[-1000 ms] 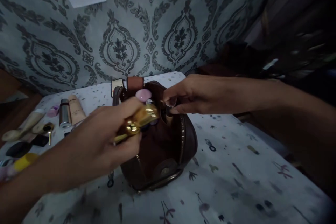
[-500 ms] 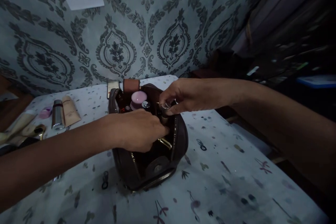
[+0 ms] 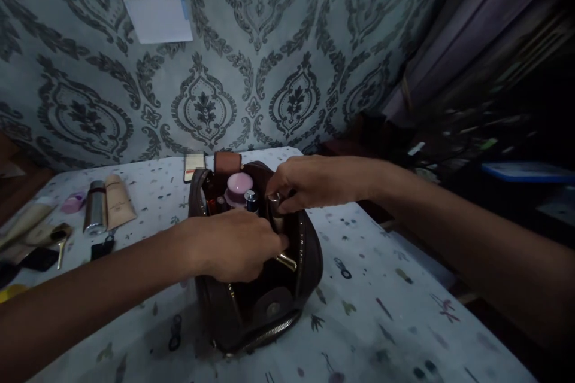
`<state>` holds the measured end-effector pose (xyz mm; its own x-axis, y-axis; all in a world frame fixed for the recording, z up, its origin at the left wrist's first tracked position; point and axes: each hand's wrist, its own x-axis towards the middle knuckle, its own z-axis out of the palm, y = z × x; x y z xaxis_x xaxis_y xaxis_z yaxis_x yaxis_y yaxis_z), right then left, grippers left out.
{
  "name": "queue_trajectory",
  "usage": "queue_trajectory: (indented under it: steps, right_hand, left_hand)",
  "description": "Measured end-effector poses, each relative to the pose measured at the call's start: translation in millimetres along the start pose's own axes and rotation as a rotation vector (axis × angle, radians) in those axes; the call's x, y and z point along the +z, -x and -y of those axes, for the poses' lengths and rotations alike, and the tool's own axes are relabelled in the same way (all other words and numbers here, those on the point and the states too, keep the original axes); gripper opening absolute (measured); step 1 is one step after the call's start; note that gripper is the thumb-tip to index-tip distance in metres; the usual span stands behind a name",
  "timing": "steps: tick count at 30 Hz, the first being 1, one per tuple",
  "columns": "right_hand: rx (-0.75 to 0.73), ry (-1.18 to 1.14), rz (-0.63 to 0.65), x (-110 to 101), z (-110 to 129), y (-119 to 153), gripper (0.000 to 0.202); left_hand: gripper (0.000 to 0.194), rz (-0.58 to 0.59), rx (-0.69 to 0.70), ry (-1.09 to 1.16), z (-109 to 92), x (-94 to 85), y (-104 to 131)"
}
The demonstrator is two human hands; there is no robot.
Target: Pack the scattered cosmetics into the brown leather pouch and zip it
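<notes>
A dark brown zip bag (image 3: 309,251) stands unzipped on the printed tablecloth. My right hand (image 3: 299,182) reaches in from the right, its fingers closed on a small bottle (image 3: 277,215) with a shiny cap. Over the bag's middle lies my left hand (image 3: 242,245), knuckles up and fingers curled; what its fingertips hold, if anything, is hidden. A gold item (image 3: 286,261) shows just below those fingertips. Toward the back of the bag are a pink round-lidded jar (image 3: 239,185) and a dark bottle with a silver top (image 3: 251,199).
To the left lie a silver bottle (image 3: 96,208), a beige tube (image 3: 118,200), a pink item (image 3: 73,203) and several brushes. A phone (image 3: 194,166) rests behind the bag. The patterned wall is at the back; the table's edge (image 3: 395,227) runs along the right.
The view has tilted up, so the bag and table sit lower. My right hand and the small bottle are slightly lower into the bag. My left hand keeps much the same pose.
</notes>
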<state>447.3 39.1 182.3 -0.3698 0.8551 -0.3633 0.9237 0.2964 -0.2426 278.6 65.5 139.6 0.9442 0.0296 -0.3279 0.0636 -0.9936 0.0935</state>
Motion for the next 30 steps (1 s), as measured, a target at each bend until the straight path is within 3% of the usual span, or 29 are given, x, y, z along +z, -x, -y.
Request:
queue_trajectory:
  steps: [4, 10, 17, 20, 25, 30]
  right_hand:
    - [0.066, 0.118, -0.193, 7.4, 12.4, 6.7, 0.044]
    - [0.089, 0.166, -0.269, 10.9, 15.7, 12.6, 0.019]
    - [0.218, 0.435, -0.299, 11.2, 23.9, 8.4, 0.019]
    - [0.248, 0.516, -0.299, 14.8, 25.6, 3.0, 0.022]
    - [0.214, 0.458, -0.322, 17.7, 25.5, 1.9, 0.019]
    - [0.18, 0.357, -0.366, 21.0, 19.6, 5.0, 0.018]
  left_hand:
    - [0.029, -0.082, 0.007, 0.003, -0.5, 0.4, 4.0]
    - [0.028, -0.124, -0.048, -0.011, -3.8, 1.7, 8.1]
    - [0.021, -0.268, -0.037, -0.019, -0.2, 9.6, 7.0]
    - [0.019, -0.268, -0.038, -0.021, 0.6, 11.1, 5.6]
    - [0.018, -0.259, -0.043, 0.002, 0.6, 7.3, 7.4]
    - [0.016, -0.289, -0.08, 0.064, -2.5, -8.3, 21.1]
